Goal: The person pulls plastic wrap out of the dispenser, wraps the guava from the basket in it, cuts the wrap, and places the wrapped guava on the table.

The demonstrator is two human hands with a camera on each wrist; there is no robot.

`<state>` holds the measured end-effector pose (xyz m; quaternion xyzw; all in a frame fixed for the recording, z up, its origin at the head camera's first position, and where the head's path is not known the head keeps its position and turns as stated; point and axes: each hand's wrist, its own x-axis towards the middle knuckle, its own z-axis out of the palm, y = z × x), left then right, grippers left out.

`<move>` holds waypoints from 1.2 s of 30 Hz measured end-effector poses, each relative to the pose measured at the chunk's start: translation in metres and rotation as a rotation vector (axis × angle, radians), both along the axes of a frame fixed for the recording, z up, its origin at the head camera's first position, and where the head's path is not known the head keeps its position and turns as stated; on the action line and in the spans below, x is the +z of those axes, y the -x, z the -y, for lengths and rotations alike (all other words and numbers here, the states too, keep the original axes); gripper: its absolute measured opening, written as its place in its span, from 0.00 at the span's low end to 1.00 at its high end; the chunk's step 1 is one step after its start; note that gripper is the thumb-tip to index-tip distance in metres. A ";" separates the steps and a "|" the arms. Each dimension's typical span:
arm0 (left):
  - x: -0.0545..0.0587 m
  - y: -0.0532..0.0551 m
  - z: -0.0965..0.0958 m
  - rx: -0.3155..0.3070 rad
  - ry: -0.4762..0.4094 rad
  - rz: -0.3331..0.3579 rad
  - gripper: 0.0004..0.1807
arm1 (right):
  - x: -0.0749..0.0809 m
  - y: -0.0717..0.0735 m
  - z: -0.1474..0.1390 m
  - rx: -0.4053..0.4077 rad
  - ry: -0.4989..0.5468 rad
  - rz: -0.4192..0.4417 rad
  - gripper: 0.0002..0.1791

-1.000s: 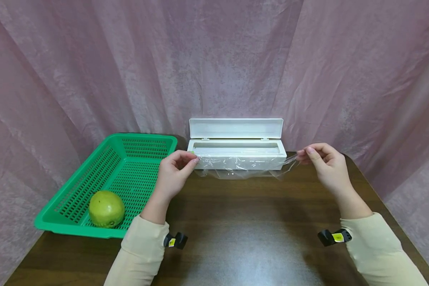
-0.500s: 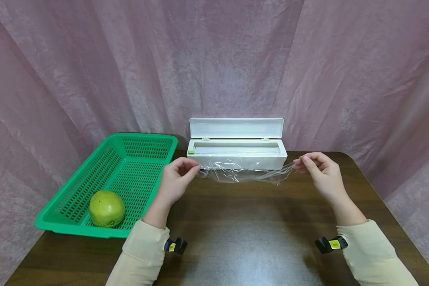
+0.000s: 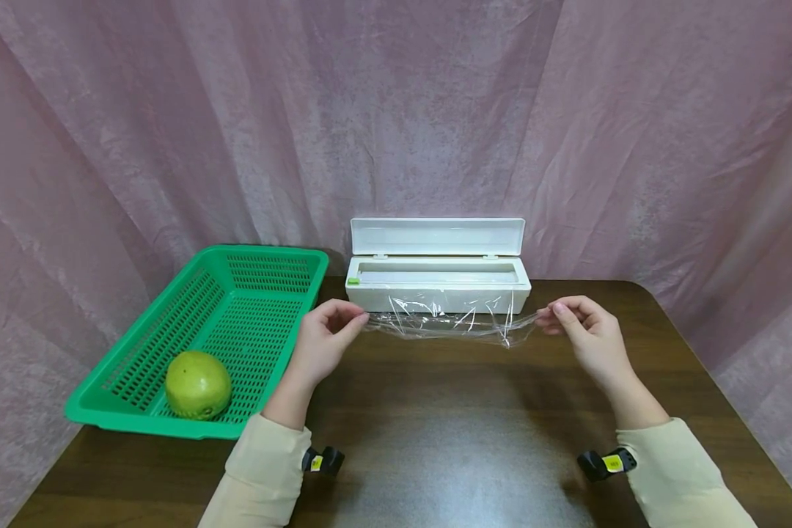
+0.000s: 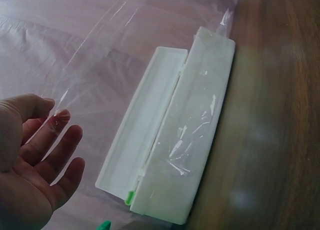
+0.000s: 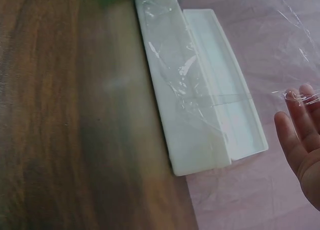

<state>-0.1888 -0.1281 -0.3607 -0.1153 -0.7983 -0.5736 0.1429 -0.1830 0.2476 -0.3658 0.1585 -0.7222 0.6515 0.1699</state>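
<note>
A sheet of clear plastic wrap (image 3: 445, 320) stretches between my two hands, in front of a white wrap dispenser box (image 3: 438, 295) whose lid (image 3: 438, 236) stands raised. My left hand (image 3: 326, 334) pinches the sheet's left end between thumb and forefinger; in the left wrist view the other fingers (image 4: 62, 182) are spread loosely. At the right end, my right hand (image 3: 587, 334) pinches the film with thumb and fingertips. A small green slider (image 3: 353, 281) sits at the box's left end. Whether the film still joins the roll inside is hard to see.
On the left stands a green slotted basket (image 3: 152, 424) holding a round green fruit (image 3: 198, 386) near its front corner. The brown wooden table (image 3: 462, 411) extends toward me, and a pink curtain (image 3: 435, 110) hangs close behind the box.
Both hands have moved down toward me with the film, the right one also a little inward. The wrap hangs further forward of the box, and the green slider has come into sight.
</note>
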 end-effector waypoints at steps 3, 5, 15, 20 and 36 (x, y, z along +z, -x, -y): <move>-0.003 0.000 0.001 0.001 0.004 0.001 0.08 | -0.003 -0.001 0.000 0.006 -0.009 0.010 0.09; -0.005 -0.001 0.001 -0.003 0.010 0.007 0.09 | -0.005 -0.002 0.000 -0.001 -0.022 0.020 0.09; -0.013 -0.004 0.005 -0.014 0.092 0.095 0.11 | -0.013 -0.008 -0.004 -0.041 0.000 0.061 0.06; -0.018 -0.006 0.006 -0.037 0.124 0.119 0.09 | -0.016 -0.011 -0.006 -0.058 -0.037 0.085 0.09; -0.034 -0.009 0.007 -0.020 0.148 0.156 0.08 | -0.028 -0.020 -0.011 -0.160 -0.333 0.290 0.17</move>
